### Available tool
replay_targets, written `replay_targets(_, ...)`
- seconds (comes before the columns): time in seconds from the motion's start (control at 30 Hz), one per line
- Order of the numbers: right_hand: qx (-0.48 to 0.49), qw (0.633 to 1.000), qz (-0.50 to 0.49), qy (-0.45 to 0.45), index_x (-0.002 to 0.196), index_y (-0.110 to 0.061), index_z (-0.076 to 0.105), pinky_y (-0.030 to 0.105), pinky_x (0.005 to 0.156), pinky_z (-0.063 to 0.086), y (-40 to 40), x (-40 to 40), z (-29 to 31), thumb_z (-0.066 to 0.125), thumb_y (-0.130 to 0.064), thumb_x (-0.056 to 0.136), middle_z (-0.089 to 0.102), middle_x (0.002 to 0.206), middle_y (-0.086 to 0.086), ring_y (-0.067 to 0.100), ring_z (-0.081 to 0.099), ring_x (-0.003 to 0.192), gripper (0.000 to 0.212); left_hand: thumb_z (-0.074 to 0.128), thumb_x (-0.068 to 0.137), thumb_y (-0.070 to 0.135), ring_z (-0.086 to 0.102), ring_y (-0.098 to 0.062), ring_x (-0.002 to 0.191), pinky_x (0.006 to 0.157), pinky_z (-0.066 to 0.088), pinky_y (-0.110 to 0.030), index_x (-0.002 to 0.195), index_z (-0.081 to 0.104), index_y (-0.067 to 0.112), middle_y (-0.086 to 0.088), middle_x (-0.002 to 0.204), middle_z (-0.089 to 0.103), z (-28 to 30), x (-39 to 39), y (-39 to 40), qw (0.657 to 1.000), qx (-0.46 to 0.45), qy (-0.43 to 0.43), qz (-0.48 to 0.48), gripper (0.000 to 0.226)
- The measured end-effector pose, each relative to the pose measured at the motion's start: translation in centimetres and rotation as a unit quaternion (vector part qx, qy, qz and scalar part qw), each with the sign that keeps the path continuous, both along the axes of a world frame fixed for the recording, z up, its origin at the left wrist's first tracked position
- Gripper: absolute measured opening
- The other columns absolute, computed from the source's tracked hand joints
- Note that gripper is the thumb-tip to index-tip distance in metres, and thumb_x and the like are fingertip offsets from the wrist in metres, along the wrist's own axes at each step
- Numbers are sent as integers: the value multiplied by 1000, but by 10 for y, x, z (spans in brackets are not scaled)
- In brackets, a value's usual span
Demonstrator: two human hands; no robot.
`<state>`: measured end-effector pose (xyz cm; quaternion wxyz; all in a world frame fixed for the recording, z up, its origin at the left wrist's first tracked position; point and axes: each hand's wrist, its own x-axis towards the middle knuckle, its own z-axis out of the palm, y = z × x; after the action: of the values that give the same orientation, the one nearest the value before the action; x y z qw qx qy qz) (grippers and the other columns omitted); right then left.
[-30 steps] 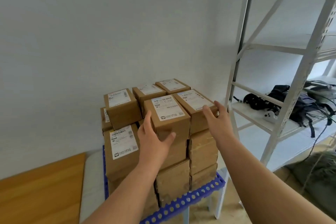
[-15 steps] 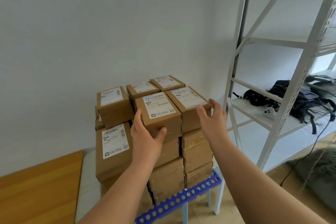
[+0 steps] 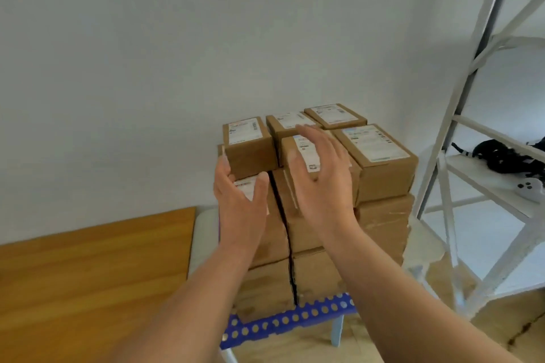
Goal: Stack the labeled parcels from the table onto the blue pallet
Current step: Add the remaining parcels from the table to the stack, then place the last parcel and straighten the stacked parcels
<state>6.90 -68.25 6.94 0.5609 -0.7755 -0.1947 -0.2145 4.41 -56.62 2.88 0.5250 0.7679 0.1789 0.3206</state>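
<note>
Several brown cardboard parcels with white labels stand stacked on the blue perforated pallet [image 3: 283,323]. The top layer includes a left parcel [image 3: 247,146], a front right parcel [image 3: 380,162] and a middle front parcel [image 3: 306,153]. My left hand [image 3: 240,200] hovers with straight fingers in front of the stack's left side, over a lower labeled parcel. Fingers spread, my right hand [image 3: 321,177] is raised in front of the middle front parcel, hiding much of it. Neither hand holds anything.
A wooden table [image 3: 88,274] lies to the left of the pallet. A white metal shelf rack [image 3: 460,138] stands on the right, with black gear [image 3: 507,156] and a white controller [image 3: 528,188] on a shelf. A white wall is behind the stack.
Both hands have come off the parcels and drawn back toward me. The view has swung left, so the stack now sits further right in the picture.
</note>
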Motion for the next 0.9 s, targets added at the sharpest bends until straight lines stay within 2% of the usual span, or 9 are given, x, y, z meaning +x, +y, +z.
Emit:
replay_targets(0.07, -12, 998, 58, -7, 135, -32, 52, 6, 102, 24, 32, -12, -5, 55, -30, 97, 47, 137, -20, -5, 30, 132, 39, 57, 94, 42, 25, -14, 142, 110, 32, -33, 153, 5, 32, 3, 158, 15, -3, -11, 30, 999, -7, 6, 35, 79)
replay_targets(0.2, -52, 986, 156, -18, 132, -32, 54, 18, 109, 27, 95, -34, -17, 56, -27, 97, 48, 133, -23, -2, 33, 132, 36, 58, 95, 37, 30, -13, 139, 112, 34, -39, 154, 8, 27, 0, 156, 21, -9, -41, 97, 992, -20, 24, 123, 77)
replay_targets(0.33, -101, 965, 244, 1, 131, -34, 53, 8, 104, 19, 164, -49, -30, 55, -27, 97, 48, 134, -21, -1, 31, 132, 35, 58, 95, 33, 30, -18, 140, 113, 31, -41, 154, 9, 21, -4, 155, 24, -14, -76, 174, 977, -29, 57, 201, 78)
replay_targets(0.47, -152, 941, 300, 22, 133, -32, 53, 14, 106, 21, 240, -64, -50, 57, -25, 97, 50, 136, -17, 3, 33, 133, 37, 58, 94, 31, 25, -19, 141, 109, 28, -36, 154, 10, 17, -6, 155, 26, -27, -109, 259, 960, -33, 81, 265, 77)
replay_targets(0.57, -193, 927, 320, 20, 132, -29, 55, 11, 104, 20, 308, -76, -64, 60, -23, 95, 53, 133, -15, 4, 36, 130, 38, 59, 94, 30, 24, -22, 142, 108, 30, -38, 154, 11, 15, -7, 155, 26, -43, -130, 330, 950, -50, 103, 290, 78)
replay_targets(0.63, -211, 917, 335, 49, 131, -26, 57, 12, 104, 26, 360, -83, -78, 61, -21, 94, 56, 132, -13, 3, 43, 126, 38, 60, 93, 31, 27, -25, 141, 107, 32, -42, 153, 12, 15, -9, 155, 26, -59, -144, 384, 945, -62, 120, 298, 78)
replay_targets(0.73, -227, 894, 360, 142, 132, -19, 57, 20, 100, 40, 445, -97, -101, 60, -18, 95, 62, 127, -5, 9, 56, 119, 37, 61, 92, 31, 34, -31, 135, 104, 38, -46, 154, 13, 17, -9, 154, 25, -81, -174, 471, 934, -98, 155, 307, 79)
replay_targets(0.83, -255, 861, 389, 204, 132, -17, 55, 19, 93, 42, 531, -115, -131, 59, -19, 96, 62, 124, -2, 11, 58, 113, 36, 60, 93, 29, 37, -33, 133, 100, 40, -47, 154, 12, 19, -9, 155, 21, -102, -215, 558, 913, -134, 189, 336, 79)
replay_targets(0.9, -273, 839, 410, 231, 133, -19, 53, 24, 95, 44, 582, -130, -144, 59, -22, 96, 59, 128, -3, 9, 55, 110, 37, 59, 94, 28, 41, -34, 129, 94, 42, -44, 154, 12, 17, -11, 153, 24, -114, -247, 611, 894, -143, 219, 365, 76)
